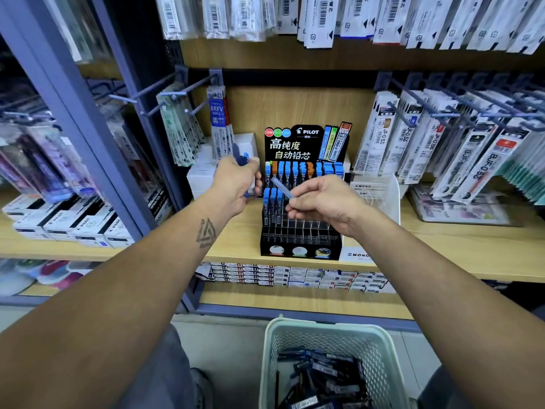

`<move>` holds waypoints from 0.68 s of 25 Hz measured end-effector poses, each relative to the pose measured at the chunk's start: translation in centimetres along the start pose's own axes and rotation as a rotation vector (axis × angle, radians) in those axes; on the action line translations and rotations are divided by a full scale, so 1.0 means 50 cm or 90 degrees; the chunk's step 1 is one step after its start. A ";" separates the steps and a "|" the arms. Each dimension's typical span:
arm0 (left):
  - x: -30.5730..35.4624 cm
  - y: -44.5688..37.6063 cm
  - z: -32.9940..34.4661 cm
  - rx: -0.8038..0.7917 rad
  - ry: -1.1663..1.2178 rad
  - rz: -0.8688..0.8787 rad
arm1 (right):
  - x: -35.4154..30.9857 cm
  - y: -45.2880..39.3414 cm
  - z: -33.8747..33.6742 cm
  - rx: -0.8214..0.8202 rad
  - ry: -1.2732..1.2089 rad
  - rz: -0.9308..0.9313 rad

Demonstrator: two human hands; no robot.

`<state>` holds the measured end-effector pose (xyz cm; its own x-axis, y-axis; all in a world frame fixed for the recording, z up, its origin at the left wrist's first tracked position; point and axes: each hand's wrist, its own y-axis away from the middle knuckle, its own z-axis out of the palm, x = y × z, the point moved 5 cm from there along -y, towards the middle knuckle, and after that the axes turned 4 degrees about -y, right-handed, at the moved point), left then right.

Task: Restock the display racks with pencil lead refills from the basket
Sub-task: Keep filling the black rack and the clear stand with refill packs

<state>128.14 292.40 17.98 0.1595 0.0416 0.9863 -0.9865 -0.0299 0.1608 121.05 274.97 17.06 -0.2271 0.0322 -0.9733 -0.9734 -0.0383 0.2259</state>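
A: Shelving (442,237) is running the width of the view, and the black display rack (300,231) is standing on it between both hands. Below, the pale basket (330,335) is sitting on the floor, holding dark refill packs (321,376).

B: The left hand (236,184) is gripping a bunch of blue refills (242,156) (their tips are sticking out above the fist). The right hand (324,199) is pinching one slim refill tube (282,187), tilted, just above the rack's front-left slots.
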 end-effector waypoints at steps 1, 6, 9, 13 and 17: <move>-0.002 0.003 0.007 -0.031 -0.039 0.003 | -0.001 -0.003 -0.006 0.009 0.004 -0.010; -0.009 0.022 0.032 -0.114 -0.078 -0.014 | -0.019 -0.016 -0.012 0.032 0.036 -0.068; -0.011 0.020 0.029 -0.127 -0.088 -0.031 | -0.035 -0.018 -0.007 0.036 0.010 -0.162; -0.016 0.008 0.011 -0.084 -0.113 -0.063 | -0.052 -0.029 0.002 0.039 0.127 -0.249; -0.022 -0.008 -0.014 -0.038 -0.149 -0.069 | -0.045 -0.063 0.009 0.104 0.337 -0.266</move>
<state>128.32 293.06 16.79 0.2620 -0.1917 0.9459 -0.9624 0.0217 0.2709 124.60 275.48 18.55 0.1727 -0.4816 -0.8592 -0.9776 0.0229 -0.2093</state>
